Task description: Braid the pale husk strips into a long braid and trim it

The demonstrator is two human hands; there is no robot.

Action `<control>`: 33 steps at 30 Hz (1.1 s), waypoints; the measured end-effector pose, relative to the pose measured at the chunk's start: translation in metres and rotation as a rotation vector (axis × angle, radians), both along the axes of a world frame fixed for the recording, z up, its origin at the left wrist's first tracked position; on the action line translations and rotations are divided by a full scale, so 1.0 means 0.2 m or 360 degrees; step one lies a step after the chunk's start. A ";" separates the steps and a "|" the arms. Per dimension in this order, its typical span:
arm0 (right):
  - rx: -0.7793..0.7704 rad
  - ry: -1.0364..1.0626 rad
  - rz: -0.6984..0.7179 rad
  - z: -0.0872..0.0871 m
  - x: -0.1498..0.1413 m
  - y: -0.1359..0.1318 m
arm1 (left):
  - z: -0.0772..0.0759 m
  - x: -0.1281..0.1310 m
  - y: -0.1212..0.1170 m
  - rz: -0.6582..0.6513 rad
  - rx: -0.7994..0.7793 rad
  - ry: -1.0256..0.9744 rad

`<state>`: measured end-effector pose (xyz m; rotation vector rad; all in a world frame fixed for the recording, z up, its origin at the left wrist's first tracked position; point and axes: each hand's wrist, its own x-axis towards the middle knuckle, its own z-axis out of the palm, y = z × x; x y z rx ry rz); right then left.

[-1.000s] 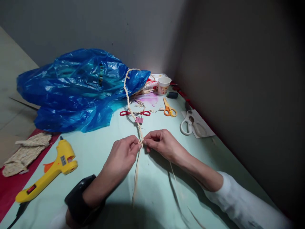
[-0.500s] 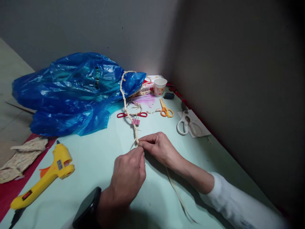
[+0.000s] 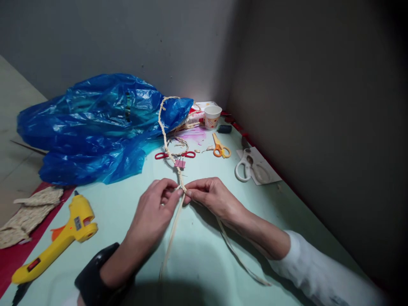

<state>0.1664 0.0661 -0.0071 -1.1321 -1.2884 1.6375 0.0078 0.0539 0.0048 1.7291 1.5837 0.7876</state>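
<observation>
two hands met at the pale braid (image 3: 163, 132), left hand (image 3: 153, 212) and right hand (image 3: 219, 199) each pinching its lower end between thumb and fingers. the braid ran up to the blue bag (image 3: 105, 127), above the table (image 3: 197, 259).

The thin, pale braided cord (image 3: 164, 135) curves toward the hands (image 3: 184, 191), strands loose below

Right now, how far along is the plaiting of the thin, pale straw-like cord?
The pale, knobbly cord looks plaited from the shiny blue plastic bag down to the left hand and right hand, which pinch its near end. Long, flat, pale strands trailing nearer look unplaited; the length wanted isn't shown.
</observation>
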 end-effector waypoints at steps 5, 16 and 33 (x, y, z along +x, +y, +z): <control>0.0046 0.0172 0.0091 -0.02 0.01 0.00 | -0.02 0.02 0.06 -0.0347 -0.0684 -0.0882; 0.0308 -0.0383 0.0007 -0.04 0.01 -0.02 | -0.04 0.01 0.08 -0.0199 -0.0872 -0.0974; 0.1188 -0.1661 -0.0041 0.03 0.01 -0.11 | -0.06 0.04 0.04 0.0034 -0.0628 -0.0722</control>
